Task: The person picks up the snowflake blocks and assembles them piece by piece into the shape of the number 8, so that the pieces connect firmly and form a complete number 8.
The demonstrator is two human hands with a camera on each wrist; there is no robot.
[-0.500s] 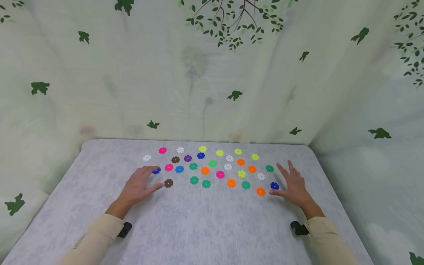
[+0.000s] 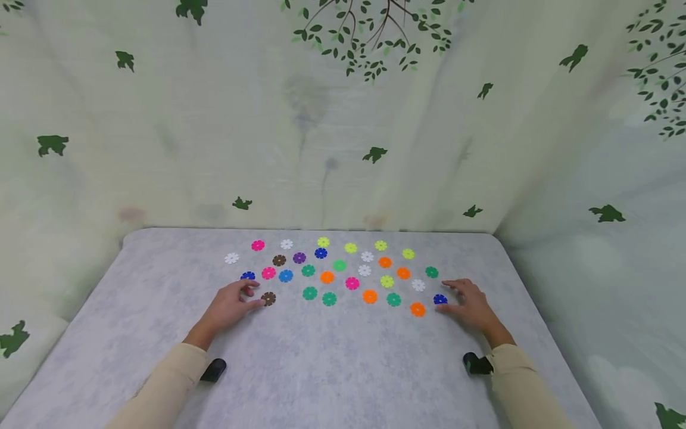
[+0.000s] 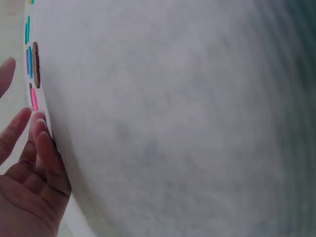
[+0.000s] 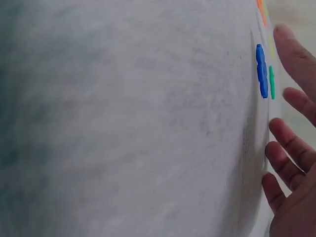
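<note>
Many flat, notched, flower-shaped discs lie scattered over the far part of the table. My left hand (image 2: 227, 307) hovers at the left end of the spread, its thumb tip right by a brown disc (image 2: 268, 298) and its forefinger just below a dark blue disc (image 2: 248, 276). At the right end, thumb and fingers of my right hand (image 2: 471, 304) are spread around another dark blue disc (image 2: 440, 300). An orange disc (image 2: 417, 309) lies left of that thumb. Both wrist views show relaxed, bent fingers with nothing between them; the blue disc (image 4: 261, 71) lies flat beyond the right hand.
Pink, white, purple, yellow, green and orange discs fill the space between the hands, such as a pink disc (image 2: 352, 283) and a green disc (image 2: 393, 300). The grey table (image 2: 343, 369) meets a leaf-printed curtain (image 2: 241, 119) behind. Each wrist carries a black device (image 2: 214, 370).
The fingers of both hands have bent inward; the right fingers came down closer to the blue disc. The head view has shifted slightly. The discs lie in the same arrangement.
</note>
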